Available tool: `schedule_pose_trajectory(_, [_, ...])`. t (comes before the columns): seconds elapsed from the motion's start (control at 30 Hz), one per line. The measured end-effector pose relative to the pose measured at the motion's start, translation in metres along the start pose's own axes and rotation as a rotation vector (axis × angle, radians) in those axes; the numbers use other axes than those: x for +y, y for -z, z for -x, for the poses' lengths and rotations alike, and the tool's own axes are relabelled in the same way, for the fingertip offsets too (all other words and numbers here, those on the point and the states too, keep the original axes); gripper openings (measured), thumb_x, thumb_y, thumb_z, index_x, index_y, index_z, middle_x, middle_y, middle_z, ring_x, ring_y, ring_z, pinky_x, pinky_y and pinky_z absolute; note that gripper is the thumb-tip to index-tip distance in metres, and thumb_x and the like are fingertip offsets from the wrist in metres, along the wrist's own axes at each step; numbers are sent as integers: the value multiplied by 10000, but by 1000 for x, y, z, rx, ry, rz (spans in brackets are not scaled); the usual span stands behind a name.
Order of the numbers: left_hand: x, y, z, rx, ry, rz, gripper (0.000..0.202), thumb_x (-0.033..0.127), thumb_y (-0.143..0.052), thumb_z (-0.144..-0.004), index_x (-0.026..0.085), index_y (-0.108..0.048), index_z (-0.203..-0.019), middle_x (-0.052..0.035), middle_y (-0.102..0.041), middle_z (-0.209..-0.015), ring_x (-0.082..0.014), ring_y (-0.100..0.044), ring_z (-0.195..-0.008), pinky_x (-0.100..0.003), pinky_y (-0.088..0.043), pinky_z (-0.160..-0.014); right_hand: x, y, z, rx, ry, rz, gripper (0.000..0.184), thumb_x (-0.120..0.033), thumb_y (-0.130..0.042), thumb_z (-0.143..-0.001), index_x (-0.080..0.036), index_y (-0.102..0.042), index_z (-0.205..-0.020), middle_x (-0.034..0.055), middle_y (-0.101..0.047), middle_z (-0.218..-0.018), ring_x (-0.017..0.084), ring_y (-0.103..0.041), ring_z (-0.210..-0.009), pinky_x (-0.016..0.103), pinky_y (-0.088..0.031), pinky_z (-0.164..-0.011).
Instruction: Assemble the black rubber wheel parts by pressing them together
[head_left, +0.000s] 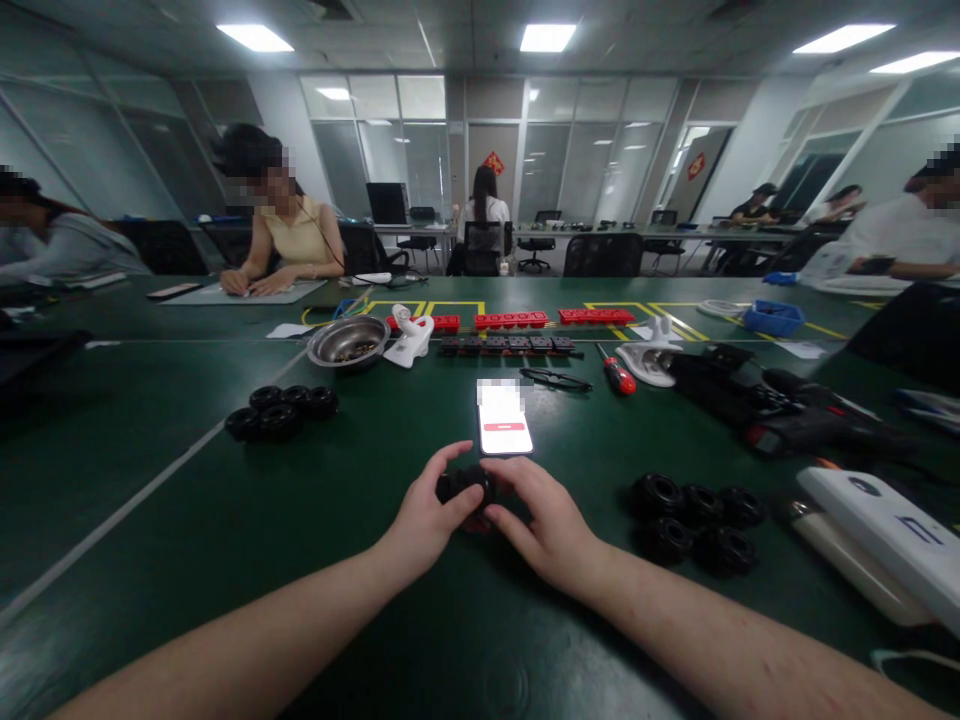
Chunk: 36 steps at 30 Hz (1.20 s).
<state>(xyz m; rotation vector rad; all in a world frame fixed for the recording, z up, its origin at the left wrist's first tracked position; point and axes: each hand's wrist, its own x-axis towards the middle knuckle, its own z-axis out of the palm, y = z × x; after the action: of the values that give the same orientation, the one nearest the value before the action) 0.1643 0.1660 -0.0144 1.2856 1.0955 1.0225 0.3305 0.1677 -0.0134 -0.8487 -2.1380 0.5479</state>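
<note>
My left hand point(429, 512) and my right hand point(541, 522) meet over the green table point(150, 440), both gripping a small black wheel-like part point(463, 486) between their fingertips. A bit of red shows under it. A lit phone point(504, 418) lies flat just beyond my hands. Several black rubber wheels point(281, 410) sit in a group to the left, and another group of black wheels point(697, 520) lies to the right.
A metal bowl point(348, 342), white plastic parts point(409, 336), red and black part strips point(510, 322), a red screwdriver point(618, 374) and a black power tool point(757, 400) lie further out. A white device point(885, 540) is at the right. Other people sit at the far sides.
</note>
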Motion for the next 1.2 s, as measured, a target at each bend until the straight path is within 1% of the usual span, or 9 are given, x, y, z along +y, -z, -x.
schedule_pose_trajectory(0.1, [3,-2,0,58,29,26,470,352,-564,-696,208,-378,-1103,-44,-533,-915,-170,-590,-663,-284,-479,-545,1,-2,0,84,-97,-76,410,-250,-526,-757,-189,-375,-1133,65,-512,-977,186,-491,-855,326,-416,-749])
schedule_pose_trajectory(0.17, [3,-3,0,78,18,10,507,328,-562,-700,217,-338,-1141,-19,-513,-868,-142,-574,-593,-289,-472,-544,4,-4,-1,122,-212,-102,257,-300,-496,-775,-179,-440,-995,37,-523,-842,169,-500,-747,300,-426,-664])
schedule_pose_trajectory(0.3, [-1,-2,0,51,-8,-88,689,243,-607,-667,228,-236,-1247,-18,-494,-889,-174,-569,-741,-358,-461,-718,9,-7,-4,4,-332,-81,156,-330,-461,-805,-184,-492,-761,-13,-517,-655,134,-482,-593,254,-398,-558])
schedule_pose_trajectory(0.43, [-1,0,-3,-20,-22,-100,789,189,-623,-643,240,-179,-1294,-40,-490,-962,-210,-525,-901,-397,-401,-839,9,-8,-4,3,-269,-62,111,-240,-517,-778,-191,-530,-877,4,-564,-752,140,-510,-660,257,-408,-606])
schedule_pose_trajectory(0.6, [3,1,-4,-41,98,160,726,218,-520,-697,239,-128,-1307,-46,-452,-951,-168,-577,-735,-339,-477,-668,10,-7,-3,53,-198,-96,219,-198,-532,-765,-188,-528,-984,36,-570,-894,147,-524,-740,268,-422,-661])
schedule_pose_trajectory(0.73, [0,0,-4,-36,90,96,652,334,-540,-718,228,-215,-1273,-31,-468,-913,-137,-580,-645,-316,-492,-617,8,-6,-3,45,-203,-105,94,-239,-507,-792,-183,-562,-842,23,-562,-792,146,-522,-708,270,-431,-639])
schedule_pose_trajectory(0.83, [-3,1,-4,-36,67,69,646,307,-586,-694,236,-259,-1246,-26,-464,-934,-133,-575,-657,-309,-492,-621,6,-7,-5,42,-179,-141,94,-209,-504,-797,-177,-561,-728,33,-533,-837,151,-518,-772,272,-434,-680])
schedule_pose_trajectory(1.07, [3,1,-3,-15,76,91,597,339,-543,-729,245,-255,-1244,-25,-502,-885,-157,-568,-700,-286,-482,-585,0,-5,-4,-4,-89,-151,58,-160,-570,-736,-188,-568,-787,51,-470,-998,173,-484,-921,297,-415,-789])
schedule_pose_trajectory(1.2, [5,-2,-1,27,54,72,633,276,-571,-700,238,-239,-1238,-17,-517,-887,-149,-560,-686,-283,-476,-578,1,-5,-2,72,-183,-216,106,-236,-551,-759,-189,-500,-838,40,-529,-917,162,-519,-843,298,-425,-746])
